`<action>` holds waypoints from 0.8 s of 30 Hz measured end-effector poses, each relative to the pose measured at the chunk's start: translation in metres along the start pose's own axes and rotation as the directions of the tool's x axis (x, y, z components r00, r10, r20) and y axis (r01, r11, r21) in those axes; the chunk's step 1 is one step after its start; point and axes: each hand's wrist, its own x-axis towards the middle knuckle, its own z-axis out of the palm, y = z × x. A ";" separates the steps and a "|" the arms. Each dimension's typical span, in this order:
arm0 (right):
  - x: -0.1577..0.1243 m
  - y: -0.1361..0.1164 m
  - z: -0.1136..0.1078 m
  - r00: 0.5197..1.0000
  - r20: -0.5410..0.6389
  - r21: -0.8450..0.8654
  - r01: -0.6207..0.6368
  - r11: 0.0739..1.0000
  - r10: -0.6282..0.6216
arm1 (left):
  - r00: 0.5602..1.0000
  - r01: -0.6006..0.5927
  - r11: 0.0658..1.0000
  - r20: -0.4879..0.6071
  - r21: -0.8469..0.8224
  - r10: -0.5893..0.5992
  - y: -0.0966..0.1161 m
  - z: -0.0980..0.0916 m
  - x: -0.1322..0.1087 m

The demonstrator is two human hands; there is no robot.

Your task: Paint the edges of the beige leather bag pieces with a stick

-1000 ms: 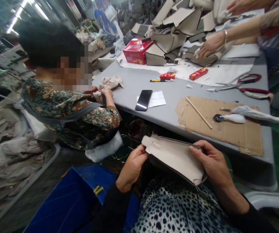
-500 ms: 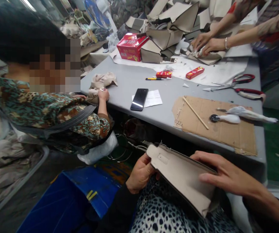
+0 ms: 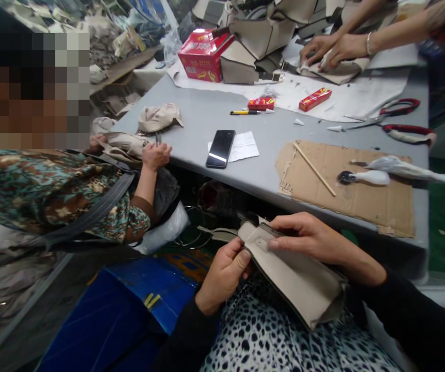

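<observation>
A beige handbag with dark edges rests tilted across my lap over a spotted black-and-white cloth. My left hand is closed on its left end, thumb on top and fingertips partly hidden beneath. Over the far edge reaches my right hand, with its thumb lying on the panel beside a small rectangular patch and its fingers curled at the far side. A strap trails from the bag's left end. The bag's underside is hidden.
On the grey table lie a phone, scissors, cardboard with a stick and white bottle, and red boxes. Two co-workers handle beige pieces. A blue bin stands at left.
My right hand has slid leftward along the bag, its thumb now near the patch. The bag has turned slightly, and the view has shifted. The co-worker at left now sits further left in view.
</observation>
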 end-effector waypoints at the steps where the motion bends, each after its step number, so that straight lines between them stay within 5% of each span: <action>1: -0.001 0.000 0.001 1.000 -0.007 0.055 -0.009 0.998 0.009 | 1.000 0.001 1.000 0.001 0.012 -0.001 0.003 -0.001 -0.002; 5: -0.004 0.000 0.007 1.000 -0.005 0.243 -0.013 0.970 0.015 | 1.000 -0.010 0.998 0.003 0.069 0.010 0.012 -0.002 -0.005; 12: -0.005 0.009 0.012 0.999 -0.035 0.294 0.010 0.956 0.000 | 0.999 0.011 0.980 -0.052 0.196 -0.001 0.026 0.004 -0.003; 24: -0.002 0.017 0.009 0.996 -0.080 0.342 -0.007 0.940 0.036 | 0.983 -0.014 0.998 -0.182 0.064 0.026 0.011 0.008 0.011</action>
